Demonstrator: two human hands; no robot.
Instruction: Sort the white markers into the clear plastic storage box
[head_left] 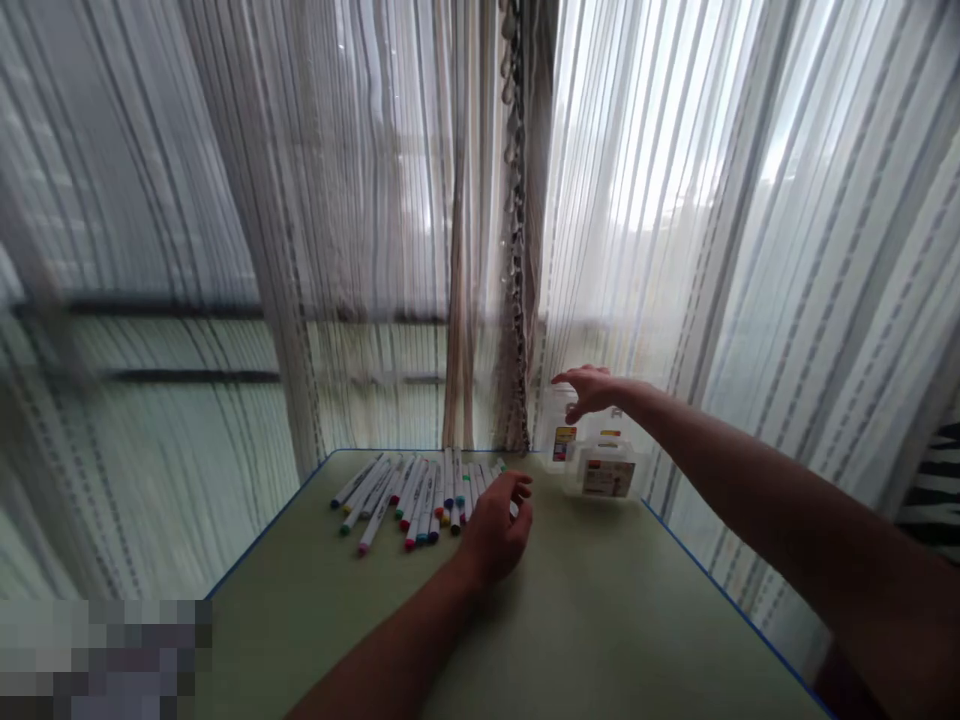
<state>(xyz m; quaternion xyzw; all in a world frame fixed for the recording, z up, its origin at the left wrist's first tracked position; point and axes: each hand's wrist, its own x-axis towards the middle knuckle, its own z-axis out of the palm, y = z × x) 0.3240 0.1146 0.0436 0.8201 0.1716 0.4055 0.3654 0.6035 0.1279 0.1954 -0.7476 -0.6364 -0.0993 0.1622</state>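
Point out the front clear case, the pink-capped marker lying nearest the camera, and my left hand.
Front clear case (607, 477): head view, on its labelled front face.
Pink-capped marker (374, 524): head view, on its white barrel.
Left hand (495, 530): head view, on the back of the hand.

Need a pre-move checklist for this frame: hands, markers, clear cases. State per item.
1. Right hand open: ok, fingers and thumb spread apart beside the clear cases.
2. Right hand touching a case: cannot tell, it overlaps the rear case in this view.
3. Left hand free of markers: cannot tell, fingers are curled at the right end of the group and hide what is there.
4. Markers gathered in one bundle: not ok, they lie loose and spread over the table.
5. Front case upright: ok, standing with its label facing the camera.
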